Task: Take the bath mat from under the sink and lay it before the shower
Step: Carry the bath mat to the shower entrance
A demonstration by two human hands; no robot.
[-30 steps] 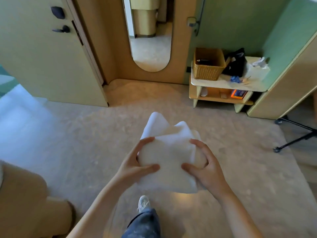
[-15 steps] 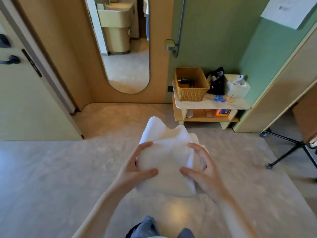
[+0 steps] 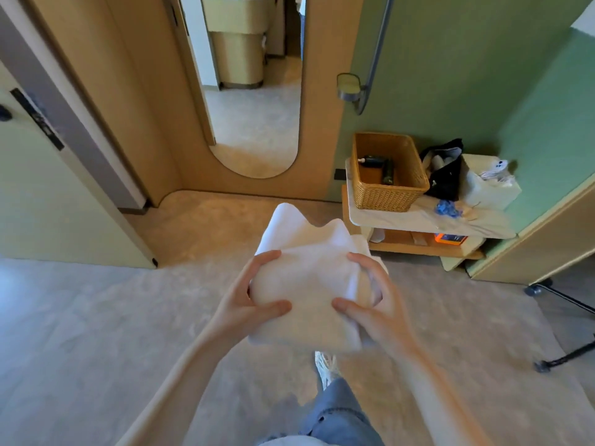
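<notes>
Here, 2 hands (image 3: pixel 240 305) (image 3: pixel 378 315) grip mat (image 3: pixel 306 278) (folded).

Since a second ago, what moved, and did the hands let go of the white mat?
The person stepped forward: the wicker basket and its shelf look nearer, the door slid leftward. Nothing was let go: left hand and right hand still grip the folded bath mat above the floor.

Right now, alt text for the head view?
The left hand and right hand grip a folded white bath mat above the floor. Ahead right, a wicker basket sits on a low shelf by a green wall.
</notes>
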